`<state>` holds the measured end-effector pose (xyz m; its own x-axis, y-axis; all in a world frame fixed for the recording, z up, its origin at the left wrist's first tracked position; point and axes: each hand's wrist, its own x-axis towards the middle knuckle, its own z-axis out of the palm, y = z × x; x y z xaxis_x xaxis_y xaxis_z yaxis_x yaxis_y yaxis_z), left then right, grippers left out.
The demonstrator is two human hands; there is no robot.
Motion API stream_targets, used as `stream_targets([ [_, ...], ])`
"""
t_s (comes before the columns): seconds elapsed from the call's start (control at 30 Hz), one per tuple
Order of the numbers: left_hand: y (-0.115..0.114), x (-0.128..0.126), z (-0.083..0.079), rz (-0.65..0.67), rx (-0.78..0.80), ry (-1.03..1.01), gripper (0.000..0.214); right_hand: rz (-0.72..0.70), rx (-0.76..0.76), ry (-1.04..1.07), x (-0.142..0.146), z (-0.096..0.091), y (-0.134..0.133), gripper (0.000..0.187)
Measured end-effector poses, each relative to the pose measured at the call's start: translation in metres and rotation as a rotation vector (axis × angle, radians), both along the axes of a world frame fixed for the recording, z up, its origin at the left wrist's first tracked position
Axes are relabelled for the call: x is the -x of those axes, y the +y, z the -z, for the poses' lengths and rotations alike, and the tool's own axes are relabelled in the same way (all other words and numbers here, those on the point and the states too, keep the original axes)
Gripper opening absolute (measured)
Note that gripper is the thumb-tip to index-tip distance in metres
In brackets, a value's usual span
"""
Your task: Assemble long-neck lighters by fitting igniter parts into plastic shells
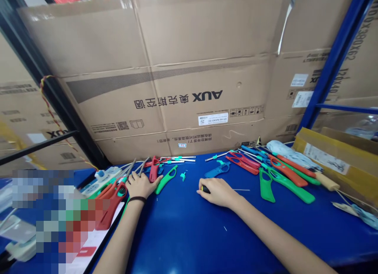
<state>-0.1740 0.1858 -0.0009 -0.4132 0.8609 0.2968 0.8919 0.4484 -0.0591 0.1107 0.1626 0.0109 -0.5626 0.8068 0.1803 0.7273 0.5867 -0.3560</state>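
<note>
My left hand (pixel 141 186) lies palm down with its fingers apart, over the right end of a pile of lighters on the left. Metal lighter tubes (pixel 144 166) stick out past its fingertips. Near its thumb are a red lighter handle (pixel 154 169) and a green handle shell (pixel 166 180). My right hand (pixel 217 192) is closed around the black and yellow handle of a screwdriver (pixel 206 189); a thin shaft shows to the right of the hand. Just beyond it lies a blue handle shell (pixel 217 170). A small teal plastic part (pixel 183 176) rests between the hands.
Red, orange and green lighters (pixel 288 169) are heaped at the right, beside a yellow-taped cardboard box (pixel 327 154). Large cardboard (pixel 177 81) stands behind the blue tabletop (pixel 177 234). A white power strip (pixel 97 183) is at left, between blue rack posts (pixel 333 65).
</note>
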Motion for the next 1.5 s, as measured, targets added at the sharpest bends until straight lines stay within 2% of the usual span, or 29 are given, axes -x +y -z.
stream_targets([
  [0.07, 0.0, 0.005, -0.002, 0.019, 0.012, 0.002, 0.082, -0.024, -0.018, 0.006, 0.007, 0.005, 0.008, 0.014],
  [0.2, -0.01, 0.018, -0.013, 0.088, 0.046, 0.006, 0.047, -0.048, -0.033, 0.026, 0.005, 0.016, 0.016, 0.015],
  [0.27, -0.02, 0.029, -0.019, 0.091, 0.063, 0.003, 0.04, -0.057, -0.033, 0.032, 0.001, 0.019, 0.016, 0.017],
  [0.37, -0.034, 0.051, -0.028, 0.079, 0.113, -0.021, 0.045, -0.059, -0.029, 0.039, 0.0, 0.02, 0.016, 0.017],
  [0.5, -0.04, 0.072, -0.037, 0.146, 0.242, -0.083, 0.053, -0.049, -0.021, 0.049, 0.002, 0.02, 0.018, 0.017],
  [0.83, -0.01, 0.059, -0.035, 0.035, 0.318, -0.103, 0.057, -0.099, -0.071, 0.096, 0.001, 0.023, 0.011, 0.017],
  [1.03, -0.01, 0.085, -0.051, 0.208, 0.354, -0.103, 0.055, -0.135, -0.188, 0.156, 0.008, 0.012, 0.003, 0.019],
  [1.17, -0.015, 0.104, -0.06, 0.318, 0.38, -0.131, 0.058, -0.24, -0.217, 0.17, 0.042, -0.003, -0.007, 0.021],
  [1.33, -0.02, 0.108, -0.056, 0.358, 0.365, -0.134, 0.067, -0.493, -0.165, 0.099, 0.133, -0.012, -0.01, 0.02],
  [1.43, -0.022, 0.107, -0.05, 0.369, 0.344, -0.142, 0.073, -0.485, -0.146, 0.065, 0.186, -0.011, -0.004, 0.027],
  [1.5, -0.023, 0.108, -0.047, 0.374, 0.327, -0.163, 0.075, -0.45, -0.132, 0.04, 0.211, -0.009, 0.003, 0.032],
])
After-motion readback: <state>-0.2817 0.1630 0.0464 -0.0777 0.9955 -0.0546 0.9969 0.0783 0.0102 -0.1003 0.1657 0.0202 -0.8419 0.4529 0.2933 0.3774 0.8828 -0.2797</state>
